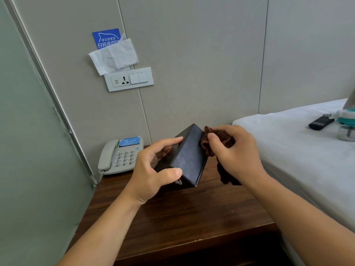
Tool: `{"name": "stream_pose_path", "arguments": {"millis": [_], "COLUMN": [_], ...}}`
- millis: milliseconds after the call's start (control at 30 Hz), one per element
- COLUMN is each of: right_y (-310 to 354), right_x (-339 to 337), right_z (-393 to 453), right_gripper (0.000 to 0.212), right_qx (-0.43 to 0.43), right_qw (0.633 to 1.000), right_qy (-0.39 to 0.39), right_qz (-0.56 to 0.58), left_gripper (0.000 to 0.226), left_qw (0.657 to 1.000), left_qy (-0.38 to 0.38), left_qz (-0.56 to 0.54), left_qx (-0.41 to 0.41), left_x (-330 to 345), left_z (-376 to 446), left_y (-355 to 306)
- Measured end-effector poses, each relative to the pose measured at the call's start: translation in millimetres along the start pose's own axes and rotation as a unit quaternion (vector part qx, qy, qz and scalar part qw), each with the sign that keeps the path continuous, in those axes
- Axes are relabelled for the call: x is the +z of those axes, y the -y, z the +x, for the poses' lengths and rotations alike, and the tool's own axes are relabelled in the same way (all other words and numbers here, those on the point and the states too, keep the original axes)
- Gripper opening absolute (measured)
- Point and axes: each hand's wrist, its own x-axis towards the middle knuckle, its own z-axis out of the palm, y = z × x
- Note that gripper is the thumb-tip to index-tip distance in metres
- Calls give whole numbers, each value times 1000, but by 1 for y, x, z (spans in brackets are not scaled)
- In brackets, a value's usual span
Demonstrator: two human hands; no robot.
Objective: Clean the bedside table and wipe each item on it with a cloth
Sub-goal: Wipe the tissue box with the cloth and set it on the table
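Head view: the black rectangular cardboard box (189, 156) is held tilted above the dark wooden desk (182, 214), just right of the grey corded telephone (121, 156). It could be dropped onto the desk if the rubbing pushes it out of the light pinch. The left hand (153, 169) grips the box between thumb and curled fingers. The right hand (234, 150) is closed around the dark brown crumpled cloth (206, 143), which is pressed against the box's right edge.

Above the dark wooden bedside table (192, 217), the left hand (153, 169) holds a black rectangular box (189, 158) tilted, while the right hand (236, 150) presses a bunched dark brown cloth (213, 141) against its upper edge. A grey corded telephone (121, 156) sits behind.
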Motion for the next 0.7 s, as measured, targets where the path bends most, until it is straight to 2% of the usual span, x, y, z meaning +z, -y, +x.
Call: {"name": "stream_pose_path", "arguments": {"millis": [100, 233, 333, 400, 467, 633, 700], "right_y": [-1, 8, 10, 6, -1, -17, -24], "right_x": [-6, -11, -8, -6, -6, -5, -2], "right_z": [-8, -28, -43, -44, -41, -39, -41], "right_gripper": [9, 20, 46, 63, 69, 64, 64], "right_qx": [-14, -137, -189, -201, -207, -172, -156], "right_qw": [1000, 989, 973, 967, 965, 973, 975], "right_qy": [10, 57, 133, 153, 156, 152, 156], "right_qz": [-4, 24, 10, -21, -36, -17, -3], "left_gripper": [64, 59, 60, 63, 67, 87, 92], "left_qw": [1000, 1000, 999, 999, 999, 984, 978], "left_qy": [1, -17, -26, -17, 8, 134, 150], "left_qz": [18, 23, 25, 34, 42, 120, 140], "left_qx": [-1, 1, 1, -4, -12, -22, -45], "left_x": [4, 6, 5, 3, 0, -19, -27], "left_z": [1, 6, 10, 11, 11, 6, 1], "left_y": [0, 1, 3, 3, 4, 13, 20]}}
